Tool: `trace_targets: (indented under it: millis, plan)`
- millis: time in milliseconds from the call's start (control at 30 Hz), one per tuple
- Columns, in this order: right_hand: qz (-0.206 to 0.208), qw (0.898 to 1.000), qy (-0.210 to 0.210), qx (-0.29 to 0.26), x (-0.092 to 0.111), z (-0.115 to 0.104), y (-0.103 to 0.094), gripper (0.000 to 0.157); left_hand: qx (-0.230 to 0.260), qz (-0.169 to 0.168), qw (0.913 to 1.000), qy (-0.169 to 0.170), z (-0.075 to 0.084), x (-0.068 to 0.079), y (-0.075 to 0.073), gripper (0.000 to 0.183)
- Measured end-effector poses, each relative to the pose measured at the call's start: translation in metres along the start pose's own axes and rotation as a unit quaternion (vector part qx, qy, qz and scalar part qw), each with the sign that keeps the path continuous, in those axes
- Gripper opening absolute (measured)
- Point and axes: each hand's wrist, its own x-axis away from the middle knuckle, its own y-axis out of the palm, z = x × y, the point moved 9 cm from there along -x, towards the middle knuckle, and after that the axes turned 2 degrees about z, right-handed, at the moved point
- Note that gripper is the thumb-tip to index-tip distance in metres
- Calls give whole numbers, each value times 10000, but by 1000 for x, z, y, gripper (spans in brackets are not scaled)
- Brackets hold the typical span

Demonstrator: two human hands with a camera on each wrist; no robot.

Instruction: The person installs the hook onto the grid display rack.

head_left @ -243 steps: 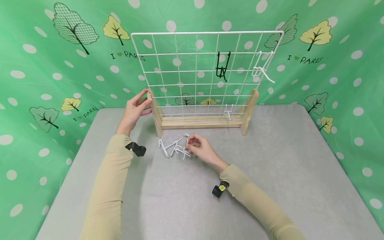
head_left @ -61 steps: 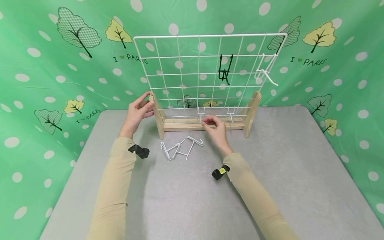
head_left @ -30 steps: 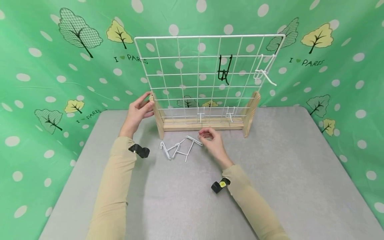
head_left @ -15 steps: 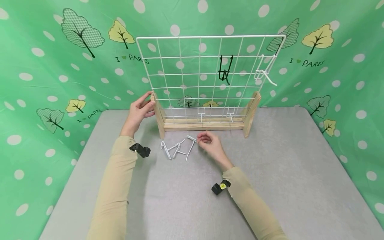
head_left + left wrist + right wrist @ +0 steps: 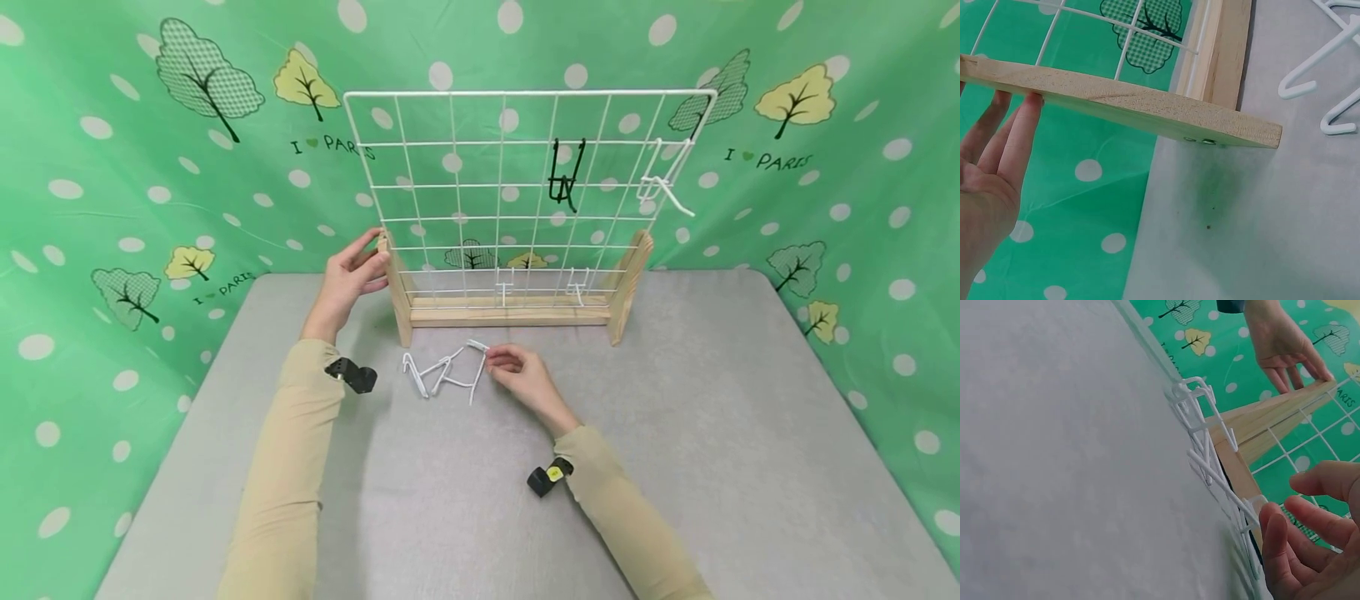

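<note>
A white wire grid [image 5: 498, 185] stands in a wooden stand [image 5: 510, 318]. My left hand [image 5: 341, 287] grips the stand's left post [image 5: 396, 300]; in the left wrist view fingertips press its outer face. My right hand [image 5: 528, 385] is at the pile of loose white hooks [image 5: 438, 375] on the table. Its fingertips touch the rightmost hook [image 5: 478, 350]. In the right wrist view, a gap shows between the thumb and fingers [image 5: 1279, 534]. Two small white hooks [image 5: 504, 292] [image 5: 576, 290] hang low on the grid.
A black hook [image 5: 562, 182] and a larger white hook [image 5: 662, 185] hang high on the grid's right half. The grey table [image 5: 712, 433] backs onto a green dotted cloth [image 5: 862, 200]. Both wrists wear black cameras [image 5: 551, 477].
A second small white hook now hangs low on the grid, left of the first. My right hand has come back down to the loose hooks; my left hand stays at the post.
</note>
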Motion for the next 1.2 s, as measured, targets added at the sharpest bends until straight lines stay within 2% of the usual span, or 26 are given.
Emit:
trace_targets:
  millis: [200,433,767,1033,1200]
  plan:
    - [88,9993,-35,360,-3,1,-4,29,-30,-2,10000,10,0,1,0,54]
    - [74,9984,-80,555,-6,7,-6,24,-67,-14,10000,-17,0,1,1,55]
    - [37,9948,-20,1017,-10,14,-2,26,-74,-23,10000,-23,0,1,1,56]
    - [144,9933,-50,1143,-9,13,-1,26,27,-10,10000,-15,1,1,1,55]
    - [304,9954,-13,911,-10,14,-5,24,-2,-13,10000,-27,1,1,1,56]
